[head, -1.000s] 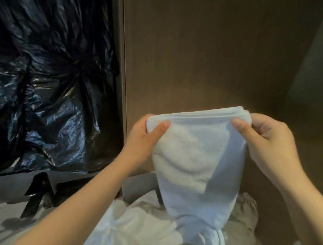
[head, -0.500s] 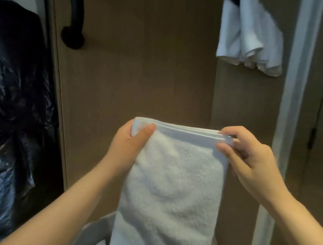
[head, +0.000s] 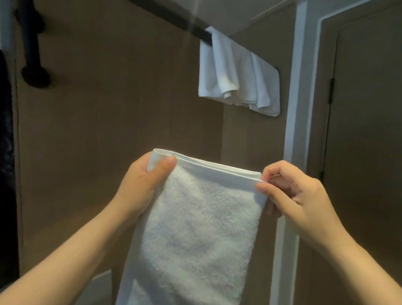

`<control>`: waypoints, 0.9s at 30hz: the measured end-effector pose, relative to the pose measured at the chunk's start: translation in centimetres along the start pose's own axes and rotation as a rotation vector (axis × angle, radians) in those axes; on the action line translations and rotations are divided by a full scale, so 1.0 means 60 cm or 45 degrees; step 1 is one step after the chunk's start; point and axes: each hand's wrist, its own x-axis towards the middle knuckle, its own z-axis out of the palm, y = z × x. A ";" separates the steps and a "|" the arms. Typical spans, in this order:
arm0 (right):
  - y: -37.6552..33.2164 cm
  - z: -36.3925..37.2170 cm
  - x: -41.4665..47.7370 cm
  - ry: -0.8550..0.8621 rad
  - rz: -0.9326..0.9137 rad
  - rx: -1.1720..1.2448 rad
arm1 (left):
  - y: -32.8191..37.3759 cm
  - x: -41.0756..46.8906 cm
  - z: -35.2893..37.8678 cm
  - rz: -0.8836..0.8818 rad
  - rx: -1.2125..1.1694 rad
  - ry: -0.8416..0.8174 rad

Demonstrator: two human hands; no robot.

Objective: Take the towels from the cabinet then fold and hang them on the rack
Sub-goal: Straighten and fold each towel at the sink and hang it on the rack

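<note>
A folded white towel (head: 198, 225) hangs in front of me, held up by its top edge. My left hand (head: 144, 184) grips the towel's upper left corner, thumb on the front. My right hand (head: 295, 192) pinches the upper right corner between thumb and fingers. Above, a black rack bar (head: 168, 14) runs diagonally across the brown wall. Another white towel (head: 236, 71) is draped over that bar at the upper right. The lower end of the held towel runs out of view at the bottom.
A black bracket (head: 32, 44) sits on the wall at the upper left. A white door frame (head: 294, 103) and a brown door (head: 372, 123) stand to the right. Dark plastic (head: 1, 159) fills the left edge.
My view has tilted upward from the pile below to the rack, so the bar and hung towel now show. Both hands keep hold of the towel's top corners and have risen toward the bar.
</note>
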 end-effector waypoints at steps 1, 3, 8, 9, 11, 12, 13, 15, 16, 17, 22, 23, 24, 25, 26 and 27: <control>0.003 -0.011 0.005 -0.016 0.000 -0.038 | 0.002 0.005 0.007 0.007 0.012 -0.015; 0.011 -0.027 0.018 -0.017 -0.009 -0.123 | 0.002 0.018 0.017 0.008 0.044 -0.049; 0.034 -0.029 0.049 0.100 -0.014 0.038 | -0.024 0.057 0.030 -0.051 0.087 -0.158; 0.040 -0.025 0.056 0.135 -0.018 0.065 | -0.032 0.063 0.033 -0.062 0.060 -0.167; 0.058 -0.014 0.078 0.192 -0.023 0.076 | -0.044 0.079 0.036 -0.059 -0.014 -0.150; 0.068 -0.009 0.090 0.211 -0.018 0.081 | -0.048 0.091 0.037 -0.045 -0.042 -0.138; 0.079 -0.003 0.102 0.226 -0.010 0.089 | -0.051 0.102 0.035 -0.026 -0.071 -0.130; 0.102 0.011 0.125 0.263 -0.006 0.105 | -0.056 0.127 0.033 0.007 -0.136 -0.106; 0.113 0.018 0.136 0.290 -0.005 0.118 | -0.057 0.140 0.032 0.018 -0.164 -0.088; 0.124 0.026 0.146 0.320 0.006 0.132 | -0.058 0.153 0.032 0.029 -0.179 -0.074; 0.186 0.070 0.186 0.354 0.215 0.251 | -0.060 0.205 0.029 0.119 -0.039 -0.019; 0.200 0.079 0.191 0.322 0.260 0.254 | -0.061 0.214 0.027 0.132 0.008 0.008; 0.213 0.089 0.197 0.283 0.295 0.261 | -0.061 0.223 0.024 0.142 0.049 0.034; 0.225 0.098 0.202 0.234 0.310 0.295 | -0.061 0.230 0.021 0.148 0.082 0.053; 0.235 0.107 0.209 0.181 0.297 0.351 | -0.060 0.237 0.017 0.153 0.115 0.071; 0.244 0.116 0.218 0.138 0.272 0.416 | -0.058 0.243 0.014 0.155 0.153 0.090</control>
